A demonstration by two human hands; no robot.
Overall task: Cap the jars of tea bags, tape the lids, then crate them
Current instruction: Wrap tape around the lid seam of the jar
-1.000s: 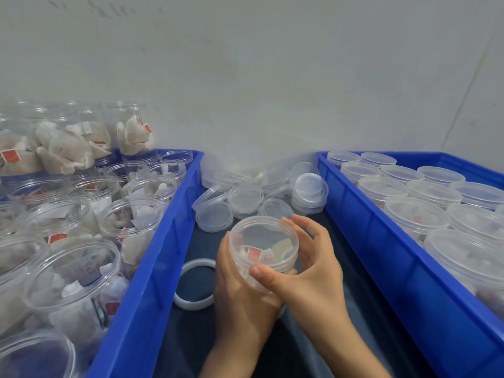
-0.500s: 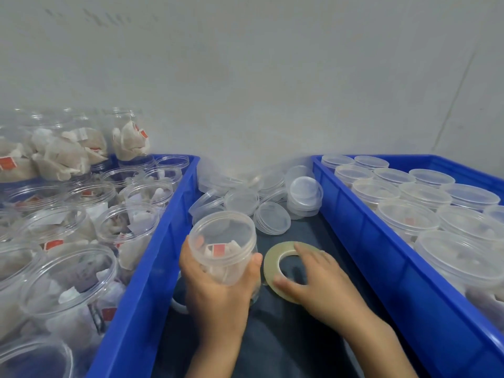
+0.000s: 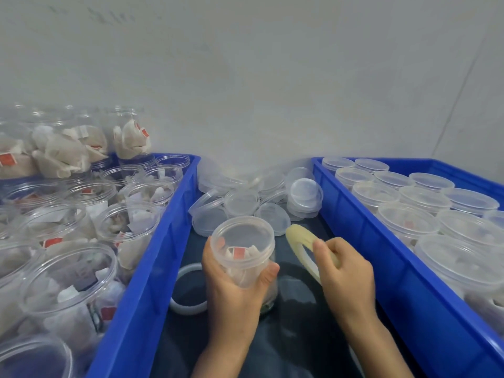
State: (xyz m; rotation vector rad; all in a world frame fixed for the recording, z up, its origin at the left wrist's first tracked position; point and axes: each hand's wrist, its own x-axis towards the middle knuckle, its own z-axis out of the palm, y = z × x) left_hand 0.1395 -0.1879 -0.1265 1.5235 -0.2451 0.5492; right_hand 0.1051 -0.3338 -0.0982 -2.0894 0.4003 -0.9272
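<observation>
Two blue crates, one at each side, on a dark cloth (image 3: pixel 294 345) against a pale wall (image 3: pixel 245 77). Left crate (image 3: pixel 152 257) packed with open jars (image 3: pixel 128 222) of tea bags, no lids on; more filled jars stacked sideways on top at the far left corner. Right crate (image 3: pixel 409 282) filled with capped jars (image 3: pixel 406 216) in rows, lids up. Between the crates, at the back by the wall, a heap of loose clear lids (image 3: pixel 242 200), some flat, some leaning on one another. Nearer, on the cloth just beside the left crate, a white ring (image 3: pixel 177 304), partly hidden behind the left wrist.

In the middle, above the cloth, a capped jar (image 3: pixel 244 249) of tea bags with a red tag showing through the clear lid, tilted toward the camera. Left hand (image 3: pixel 231 293) wrapped around the jar's body from below, thumb on the right side, fingers curled around the left. Just to the right of the jar, not touching it, a pale yellowish tape roll (image 3: pixel 305 244), lifted off the cloth and tilted on edge. Right hand (image 3: pixel 346 276) gripping the roll's near rim, fingers curled over the top of it.
</observation>
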